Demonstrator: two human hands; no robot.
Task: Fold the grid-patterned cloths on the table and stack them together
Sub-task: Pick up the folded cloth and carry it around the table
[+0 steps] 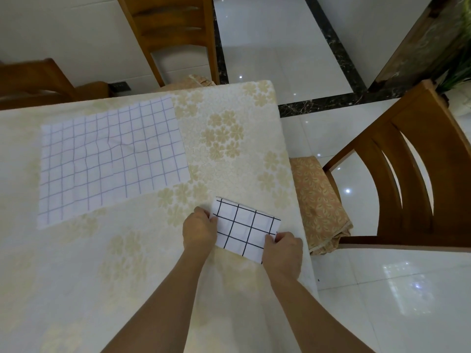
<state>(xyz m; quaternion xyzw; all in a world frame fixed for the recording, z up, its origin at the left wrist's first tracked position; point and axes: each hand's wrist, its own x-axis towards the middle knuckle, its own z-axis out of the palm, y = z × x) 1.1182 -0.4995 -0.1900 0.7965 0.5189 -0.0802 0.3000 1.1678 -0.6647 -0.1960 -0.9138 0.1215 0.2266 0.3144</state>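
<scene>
A small folded black-grid cloth (246, 229) is held near the table's right edge, w/ its near side lifted slightly off the surface; its left edge is pinched by the left hand (200, 231), fingers curled round that edge; its near-right corner is pinched by the right hand (283, 253), thumb on top and fingers curled under. The folded cloth shows as a compact rectangle, approx. three grid squares by three, tilted relative to the table edge.

A second, larger grid cloth (112, 159) w/ pale purple-grey lines is laid out flat and unfolded on the far-left part of the table, well apart from the folded one; light creases are seen near its middle; it is touched by neither hand.

Both cloths are set on a table (229, 138) covered by a cream cloth printed w/ beige flowers. Wooden chairs are placed round it: one at the right (397, 179) w/ a patterned seat cushion (318, 202), one at the far side (175, 36), part of another at far left (38, 82). Glossy white floor tiles (280, 47) w/ a dark marble border strip are seen beyond.
</scene>
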